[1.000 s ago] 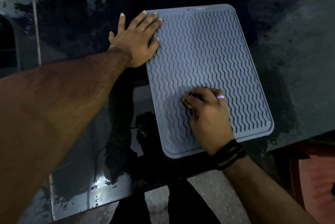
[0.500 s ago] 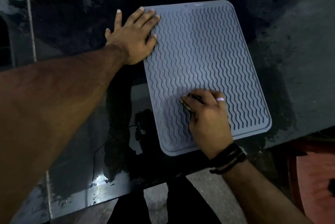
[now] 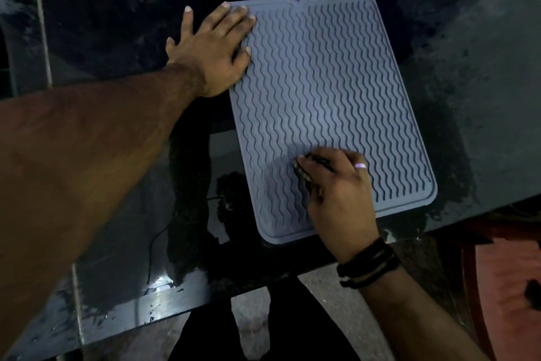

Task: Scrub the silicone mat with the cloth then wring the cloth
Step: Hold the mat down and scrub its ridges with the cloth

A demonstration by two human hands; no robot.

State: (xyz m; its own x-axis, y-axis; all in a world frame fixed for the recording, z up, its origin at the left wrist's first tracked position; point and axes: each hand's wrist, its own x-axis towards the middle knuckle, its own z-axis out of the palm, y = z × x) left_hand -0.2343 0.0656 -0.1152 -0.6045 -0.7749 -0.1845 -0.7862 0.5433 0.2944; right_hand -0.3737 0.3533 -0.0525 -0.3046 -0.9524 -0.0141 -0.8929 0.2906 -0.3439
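Grey silicone, ridged in wavy lines, is what lies under both your hands: the mat sits flat on the dark, wet tabletop, its near edge close to the tabletop's near edge and its long sides running away from you, slightly turned. Your left hand is spread flat at the mat's far left corner, fingers straight, the fingertips and thumb resting on the mat's rim while the palm lies on the tabletop just beside it. It holds nothing. Your right hand is on the near half of the mat, fingers curled around a small dark cloth that is bunched up and pressed against the ridges. Only a bit of the cloth shows past your thumb and forefinger; the rest is hidden under the hand. A pale ring sits on one finger of that hand, and dark bands wrap the wrist. The tabletop shines with water near its left near corner. At the near right, off the tabletop, a reddish-brown surface shows.
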